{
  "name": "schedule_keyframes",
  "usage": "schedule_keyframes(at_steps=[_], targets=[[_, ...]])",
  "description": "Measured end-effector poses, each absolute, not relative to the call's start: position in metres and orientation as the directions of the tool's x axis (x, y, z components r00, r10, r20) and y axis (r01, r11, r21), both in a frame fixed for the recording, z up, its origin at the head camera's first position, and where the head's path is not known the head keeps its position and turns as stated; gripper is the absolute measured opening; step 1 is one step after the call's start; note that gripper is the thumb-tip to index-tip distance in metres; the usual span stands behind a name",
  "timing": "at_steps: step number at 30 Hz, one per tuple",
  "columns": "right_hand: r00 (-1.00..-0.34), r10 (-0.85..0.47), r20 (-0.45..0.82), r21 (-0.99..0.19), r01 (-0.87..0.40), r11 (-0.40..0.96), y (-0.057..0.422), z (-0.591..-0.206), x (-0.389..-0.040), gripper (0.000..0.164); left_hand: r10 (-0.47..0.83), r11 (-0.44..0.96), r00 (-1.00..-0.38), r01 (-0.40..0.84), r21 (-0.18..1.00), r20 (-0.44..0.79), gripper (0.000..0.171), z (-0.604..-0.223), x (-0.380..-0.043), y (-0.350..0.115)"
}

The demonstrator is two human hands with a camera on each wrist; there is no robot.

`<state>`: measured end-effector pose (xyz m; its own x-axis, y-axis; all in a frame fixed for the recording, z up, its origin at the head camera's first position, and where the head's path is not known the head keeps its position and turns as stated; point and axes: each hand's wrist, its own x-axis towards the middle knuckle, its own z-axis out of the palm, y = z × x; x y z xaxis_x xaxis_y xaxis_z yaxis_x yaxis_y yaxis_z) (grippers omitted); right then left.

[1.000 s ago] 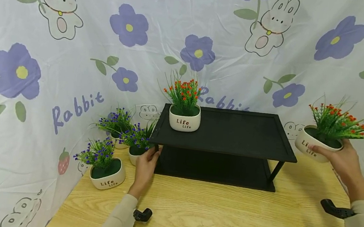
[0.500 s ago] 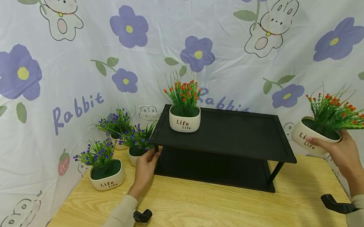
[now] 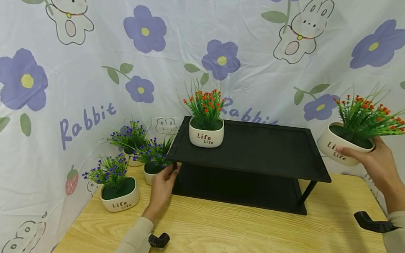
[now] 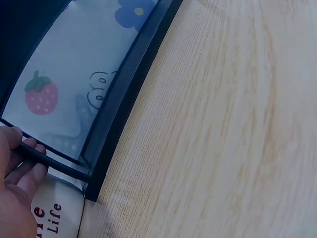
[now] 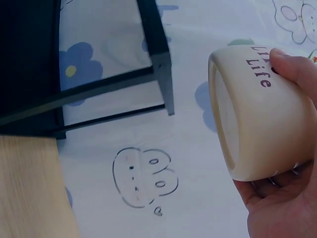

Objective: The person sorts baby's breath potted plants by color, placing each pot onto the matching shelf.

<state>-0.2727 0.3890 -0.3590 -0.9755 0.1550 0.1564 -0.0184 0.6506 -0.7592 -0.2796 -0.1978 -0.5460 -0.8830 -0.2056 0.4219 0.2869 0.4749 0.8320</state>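
My right hand (image 3: 381, 165) grips a white pot of orange-red artificial flowers (image 3: 340, 148) in the air, just beyond the right end of a black two-tier shelf (image 3: 260, 146). In the right wrist view the thumb lies on the lettered side of the white pot (image 5: 267, 119), and the fingers reach under the far side. My left hand (image 3: 161, 187) holds the shelf's left front post; in the left wrist view fingers and thumb lie around that black post (image 4: 54, 164). A matching orange-red potted plant (image 3: 205, 137) stands on the left of the upper tier.
Left of the shelf, three white pots of purple flowers stand on the wooden table (image 3: 219, 234): a front one (image 3: 120, 201), one at the back (image 3: 132, 159), and one beside my left hand (image 3: 149, 172). A printed cloth (image 3: 185, 23) hangs behind.
My right hand has raised the potted plant and brought it left, closer to the shelf. The left hand has stayed at the post, and the shelf has not moved.
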Motion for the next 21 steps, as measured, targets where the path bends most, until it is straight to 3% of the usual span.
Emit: schedule_keyframes(at_steps=[10, 21], targets=[[-0.977, 0.105, 0.186, -0.761, -0.076, 0.645, 0.367, -0.347, -0.281, 0.105, -0.195, 0.475, -0.879, 0.303, 0.826, 0.434, 0.028, -0.545, -0.278, -0.196], [-0.991, -0.047, 0.127, -0.778, -0.129, 0.615, 0.34, -0.331, -0.298, 0.112, -0.199, 0.468, -0.876, 0.308, 0.828, 0.439, 0.026, -0.546, -0.279, -0.198]])
